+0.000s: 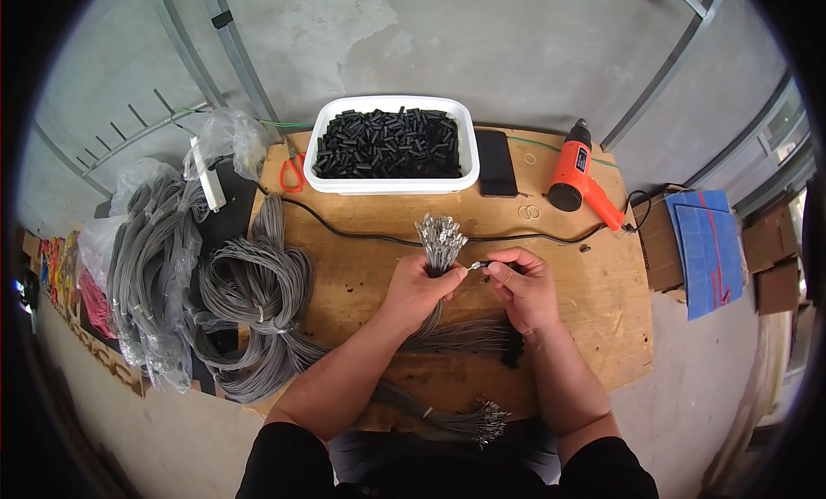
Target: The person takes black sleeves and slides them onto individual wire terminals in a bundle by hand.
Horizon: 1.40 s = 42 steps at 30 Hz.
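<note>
My left hand [415,286] is closed around a bundle of grey wires [441,241], whose silvery metal terminals point upward above the fist. Its thumb and finger reach toward a single metal terminal [472,267]. My right hand [523,286] pinches a small black sleeve [484,264] at that terminal; how far the sleeve sits over it is too small to tell. Below the hands, grey wires [460,335] trail right across the table, with black sleeves [513,351] at their ends. Another wire bundle with bare terminals [490,421] lies near my lap.
A white tub [391,186] full of black sleeves stands at the back of the wooden table [361,232]. Beside it are a phone [496,163], red-handled scissors [292,174] and an orange heat gun [570,172]. A black cable [335,227] crosses the table. Coiled grey wires [258,284] fill the left.
</note>
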Each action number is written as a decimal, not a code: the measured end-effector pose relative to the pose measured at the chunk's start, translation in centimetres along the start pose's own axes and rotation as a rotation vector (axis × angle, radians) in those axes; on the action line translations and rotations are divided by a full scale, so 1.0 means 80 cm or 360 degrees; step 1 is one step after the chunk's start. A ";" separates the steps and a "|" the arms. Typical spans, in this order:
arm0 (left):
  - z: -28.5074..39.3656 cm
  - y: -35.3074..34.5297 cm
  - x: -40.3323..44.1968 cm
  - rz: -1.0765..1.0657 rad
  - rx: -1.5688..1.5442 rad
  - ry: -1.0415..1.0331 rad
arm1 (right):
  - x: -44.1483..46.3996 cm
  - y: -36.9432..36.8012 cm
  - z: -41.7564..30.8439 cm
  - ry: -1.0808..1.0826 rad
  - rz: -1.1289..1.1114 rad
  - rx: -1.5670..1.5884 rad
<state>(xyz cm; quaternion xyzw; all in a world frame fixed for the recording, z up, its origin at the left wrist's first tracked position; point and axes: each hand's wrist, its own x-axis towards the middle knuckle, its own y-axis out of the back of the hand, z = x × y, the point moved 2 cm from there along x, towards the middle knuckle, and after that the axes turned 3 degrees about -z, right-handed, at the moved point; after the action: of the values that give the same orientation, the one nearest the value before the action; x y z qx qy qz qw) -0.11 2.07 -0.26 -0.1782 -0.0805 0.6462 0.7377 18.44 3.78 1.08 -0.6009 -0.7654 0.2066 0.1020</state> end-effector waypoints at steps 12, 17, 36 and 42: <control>0.000 -0.001 0.000 -0.0067 0.0042 0.0030 | -0.002 -0.001 -0.001 0.0111 0.0051 -0.0122; 0.002 -0.001 -0.001 -0.0067 0.0087 0.0024 | -0.001 0.001 0.002 0.0126 -0.0016 -0.0139; 0.000 -0.001 -0.002 -0.0122 -0.0024 0.0009 | 0.001 0.005 0.000 0.0055 -0.0039 -0.0068; -0.006 0.003 -0.001 -0.0131 0.0017 0.0035 | 0.002 0.006 -0.009 -0.0161 -0.0032 0.0164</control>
<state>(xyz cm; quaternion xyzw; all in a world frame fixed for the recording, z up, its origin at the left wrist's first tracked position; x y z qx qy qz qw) -0.15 1.94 -0.77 -0.1779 -0.0761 0.6138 0.7654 19.13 4.16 1.50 -0.5761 -0.7638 0.2748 0.0962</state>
